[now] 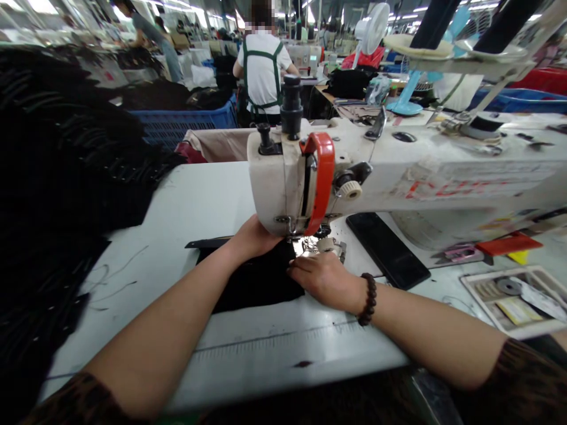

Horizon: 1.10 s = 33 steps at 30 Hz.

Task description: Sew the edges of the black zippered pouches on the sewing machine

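A small piece of black fabric [254, 283] lies on the white table [204, 195] under the head of a white sewing machine [398, 177] with an orange guard. My left hand [253, 237] rests on the fabric's far edge, its fingers hidden behind the machine head. My right hand [323, 277], with a dark bead bracelet on its wrist, presses the fabric's right edge beside the presser foot [316, 243], fingers curled and closed against the cloth.
A black phone [387, 249] lies right of the needle area. A tray of small parts [518, 298], a red tool and pink snips sit further right. A large heap of black garments [57, 195] fills the left. Another person in a white shirt stands behind by a blue crate.
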Tool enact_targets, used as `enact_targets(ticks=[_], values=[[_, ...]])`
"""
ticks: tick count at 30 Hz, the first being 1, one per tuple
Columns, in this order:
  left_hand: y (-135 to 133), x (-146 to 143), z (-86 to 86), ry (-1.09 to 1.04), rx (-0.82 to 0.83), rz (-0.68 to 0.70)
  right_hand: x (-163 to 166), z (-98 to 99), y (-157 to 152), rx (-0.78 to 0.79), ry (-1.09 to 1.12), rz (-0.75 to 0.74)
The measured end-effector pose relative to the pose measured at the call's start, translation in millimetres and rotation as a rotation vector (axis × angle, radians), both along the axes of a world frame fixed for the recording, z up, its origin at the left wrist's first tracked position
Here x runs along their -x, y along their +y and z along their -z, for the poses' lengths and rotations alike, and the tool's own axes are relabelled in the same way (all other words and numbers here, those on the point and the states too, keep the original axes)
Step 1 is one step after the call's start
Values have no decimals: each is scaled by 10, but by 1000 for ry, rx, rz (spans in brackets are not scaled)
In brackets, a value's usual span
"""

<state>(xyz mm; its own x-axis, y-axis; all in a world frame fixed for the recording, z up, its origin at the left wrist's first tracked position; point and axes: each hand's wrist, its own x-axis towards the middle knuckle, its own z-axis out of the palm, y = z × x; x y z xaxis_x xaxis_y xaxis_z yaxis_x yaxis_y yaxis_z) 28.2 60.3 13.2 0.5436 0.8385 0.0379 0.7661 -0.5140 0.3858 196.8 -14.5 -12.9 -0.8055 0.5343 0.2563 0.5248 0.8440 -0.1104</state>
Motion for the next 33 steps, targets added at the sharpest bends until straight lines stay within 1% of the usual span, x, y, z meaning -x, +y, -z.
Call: enact_targets(ticks=[5,14,20,23,28,33], values=[[14,12,-9,-63,31,40,13,20,4,13,-5,-8],[74,22,122,44,-45,60,11,20,1,-16,11,-17],[49,12,58,35,-34,69,37,30,5,-48,-13,-33],[55,17,62,13,-42,68,53,38,2,-74,-6,-44],[47,20,55,24,-18,45,57,27,-5,-51,-23,-48],[16,5,19,56,-33,18,57,31,-3,-45,-33,-45]])
